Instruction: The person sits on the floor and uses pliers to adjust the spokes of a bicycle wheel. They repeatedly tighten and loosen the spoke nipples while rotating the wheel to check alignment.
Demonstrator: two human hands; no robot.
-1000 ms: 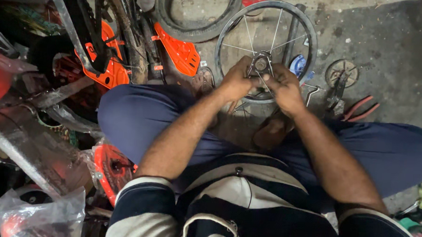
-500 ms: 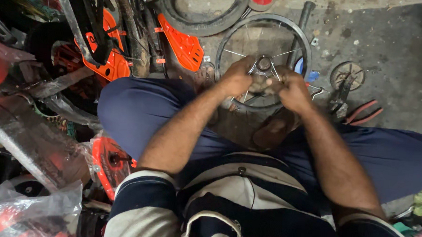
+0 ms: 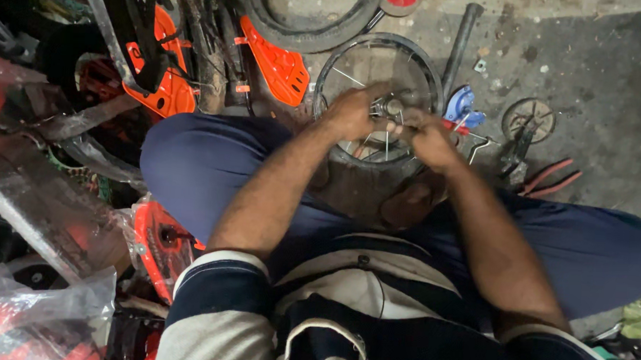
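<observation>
— Hands first: what are they on?

— Left hand (image 3: 352, 113) and right hand (image 3: 427, 138) meet over the metal hub (image 3: 393, 105) at the middle of a small spoked wheel with a dark rim (image 3: 334, 71), which stands between the knees on the grey concrete floor (image 3: 614, 63). Both have the fingers curled narrow around the hub. Whether a small part or tool sits inside either fist, I cannot tell; motion blurs them.

— How far along does the work look?

— My judgement: mid-way. The rim carries no tyre, and a loose black rubber tyre (image 3: 309, 35) lies just beyond the grip, so that is off. The hub is being handled and nothing is refitted yet.

— What lies around the grip?

— Just right of it, a blue metal tool piece (image 3: 459, 105). Further right, a small cog-like wheel (image 3: 528, 118) and red-handled pliers (image 3: 551, 179). Beyond and right, a dark metal tube (image 3: 462, 42). Left of the grip, orange plastic guards (image 3: 278, 66) among dark frame parts.

— Any containers?

— One: a clear crumpled plastic bag (image 3: 41, 312), well apart on the near left. Reddish things show through it; what they are, I cannot tell.
</observation>
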